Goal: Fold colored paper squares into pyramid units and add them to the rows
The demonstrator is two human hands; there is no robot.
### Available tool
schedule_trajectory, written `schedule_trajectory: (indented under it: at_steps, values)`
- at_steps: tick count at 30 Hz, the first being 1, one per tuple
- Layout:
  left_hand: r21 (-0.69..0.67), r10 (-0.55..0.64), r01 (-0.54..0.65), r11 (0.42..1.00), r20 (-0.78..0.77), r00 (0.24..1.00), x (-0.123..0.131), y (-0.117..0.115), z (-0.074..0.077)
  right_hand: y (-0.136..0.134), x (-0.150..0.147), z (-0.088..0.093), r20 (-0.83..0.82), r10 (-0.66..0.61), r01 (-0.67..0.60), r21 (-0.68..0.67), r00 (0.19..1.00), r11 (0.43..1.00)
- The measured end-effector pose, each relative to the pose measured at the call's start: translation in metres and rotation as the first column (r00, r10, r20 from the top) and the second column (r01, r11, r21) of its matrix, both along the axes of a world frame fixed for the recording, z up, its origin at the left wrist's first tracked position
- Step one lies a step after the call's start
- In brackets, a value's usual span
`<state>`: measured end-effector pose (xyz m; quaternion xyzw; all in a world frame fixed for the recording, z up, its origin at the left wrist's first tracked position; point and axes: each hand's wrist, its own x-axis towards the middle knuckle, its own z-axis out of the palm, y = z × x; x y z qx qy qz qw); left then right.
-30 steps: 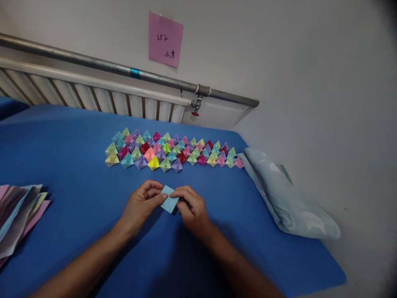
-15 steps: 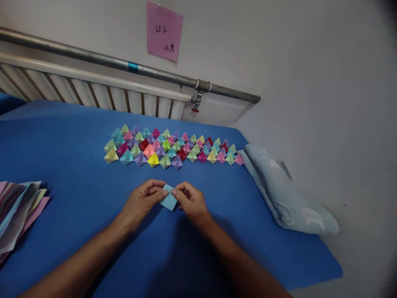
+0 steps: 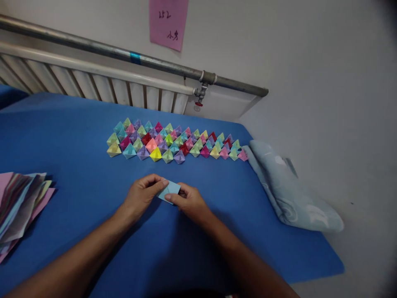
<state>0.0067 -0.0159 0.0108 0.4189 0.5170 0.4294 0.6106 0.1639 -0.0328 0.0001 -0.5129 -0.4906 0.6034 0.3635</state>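
Note:
A small light-blue folded paper [image 3: 172, 188] is held between my two hands over the blue surface. My left hand [image 3: 145, 191] pinches its left side, thumb on top. My right hand [image 3: 190, 200] grips the lower right part, its thumb lying across the front face and the other fingers behind, partly hidden. Beyond my hands, rows of folded paper pieces [image 3: 155, 154] in many colours stand close together.
A stack of coloured paper sheets [image 3: 23, 207] lies at the left on the blue surface [image 3: 77, 182]. On the right rests a folded pale blue-green blanket [image 3: 285, 190]. A radiator [image 3: 102, 85] and a metal pipe [image 3: 167, 66] run along the wall behind, with a pink note [image 3: 169, 25] above.
The light-blue paper has turned in my hands, from corner-down to a flatter slant. My right thumb has slid lower on its face. The whole view has tilted slightly downward.

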Motion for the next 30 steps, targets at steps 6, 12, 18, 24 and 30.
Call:
schedule_trajectory:
  at_steps: [6,12,18,24,30]
  values:
    - [0.032,0.005,-0.004,0.999,-0.002,1.0,-0.0023,0.001,-0.0003,-0.0014,0.0003,0.0014,0.023,0.044,-0.043,-0.049,0.999,0.998]
    - [0.054,-0.014,0.015,0.998,-0.019,1.0,-0.0062,0.004,0.0013,-0.003,0.0003,0.001,0.014,0.064,-0.062,-0.078,0.998,0.995]
    - [0.042,-0.014,0.013,0.999,0.024,1.0,-0.0088,0.0065,0.0011,-0.0048,0.0003,0.0063,0.021,0.085,-0.085,-0.043,0.996,0.995]
    - [0.022,-0.026,0.025,0.999,0.035,0.999,-0.0076,0.0072,0.0009,-0.005,-0.0006,0.0076,0.015,0.101,-0.099,-0.077,0.995,0.992]
    - [0.052,-0.057,0.059,0.997,-0.025,0.998,-0.0054,0.0073,-0.0022,-0.0035,-0.0032,0.0002,0.001,0.099,-0.098,-0.087,0.995,0.991]
